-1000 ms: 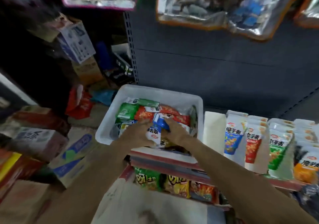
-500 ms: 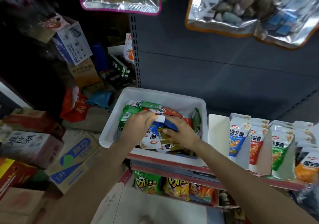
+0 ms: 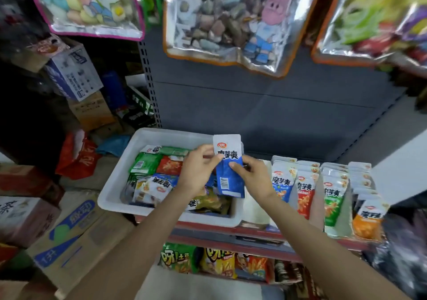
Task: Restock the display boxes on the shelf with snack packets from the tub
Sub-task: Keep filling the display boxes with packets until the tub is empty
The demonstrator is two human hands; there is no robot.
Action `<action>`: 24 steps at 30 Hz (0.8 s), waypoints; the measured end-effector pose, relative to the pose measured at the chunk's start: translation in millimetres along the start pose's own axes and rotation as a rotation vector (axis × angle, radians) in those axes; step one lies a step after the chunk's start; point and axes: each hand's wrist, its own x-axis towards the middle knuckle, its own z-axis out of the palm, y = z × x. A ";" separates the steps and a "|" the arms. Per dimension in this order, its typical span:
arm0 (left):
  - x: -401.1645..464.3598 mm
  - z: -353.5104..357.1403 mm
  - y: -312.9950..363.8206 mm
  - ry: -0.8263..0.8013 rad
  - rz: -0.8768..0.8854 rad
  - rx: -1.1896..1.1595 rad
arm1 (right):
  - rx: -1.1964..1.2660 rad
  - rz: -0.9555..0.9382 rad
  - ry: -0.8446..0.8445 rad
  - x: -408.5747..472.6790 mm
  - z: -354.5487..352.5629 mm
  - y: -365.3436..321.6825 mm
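A white plastic tub sits on the shelf's left end, filled with several green, red, blue and olive snack packets. Above its right half I hold a small stack of blue-and-white packets upright. My left hand pinches the stack's left edge, and my right hand grips its right side with the thumb across the front. To the right stand display boxes with upright rows of blue, red, green and orange packets. Between tub and blue row is a white box whose contents are hidden.
Large foil candy bags hang above the grey back panel. Cardboard cartons are stacked on the floor at left. A lower shelf holds chip bags. The shelf's red front edge runs below the tub.
Both hands have lifted the blue-and-white packets up out of the tub and turned them upright. The camera has tilted upward, showing more of the hanging bags.
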 end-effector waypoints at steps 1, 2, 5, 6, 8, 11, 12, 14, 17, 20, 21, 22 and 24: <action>-1.4 15.8 7.7 -0.028 0.004 -0.027 | -0.111 -0.061 -0.009 -3.4 -11.4 1.5; -2.9 32.0 15.4 -0.067 0.005 -0.046 | -0.200 -0.123 -0.038 -6.7 -21.5 2.7; -2.3 74.0 28.5 -0.077 0.005 0.014 | -0.217 -0.176 -0.171 -12.8 -50.3 17.6; -0.2 83.8 27.6 -0.041 0.007 0.023 | -0.157 -0.164 -0.192 -14.4 -60.4 23.4; 2.9 99.5 23.6 0.009 0.018 0.021 | -0.029 -0.091 -0.136 -18.4 -82.5 34.3; 1.9 121.6 24.0 -0.006 -0.005 -0.073 | 0.081 0.045 0.032 -22.8 -115.5 44.0; 2.2 128.6 25.5 -0.029 -0.001 -0.091 | 0.085 0.080 0.052 -22.8 -124.3 46.5; 2.9 139.1 30.8 -0.076 0.022 -0.071 | 0.080 0.115 0.049 -21.7 -136.0 52.8; 9.6 147.1 30.1 -0.076 0.058 -0.026 | 0.028 0.129 0.081 -17.5 -142.3 63.3; 14.7 150.5 25.5 -0.026 0.095 0.052 | 0.007 0.204 0.146 -16.8 -142.1 74.6; 16.1 152.5 23.1 -0.031 0.084 0.039 | 0.002 0.209 0.172 -16.5 -141.6 77.8; 17.2 154.3 21.1 -0.047 0.064 0.015 | -0.017 0.221 0.187 -17.0 -142.0 79.9; 20.1 157.2 18.7 -0.079 0.030 -0.004 | -0.036 0.229 0.205 -16.2 -143.4 85.0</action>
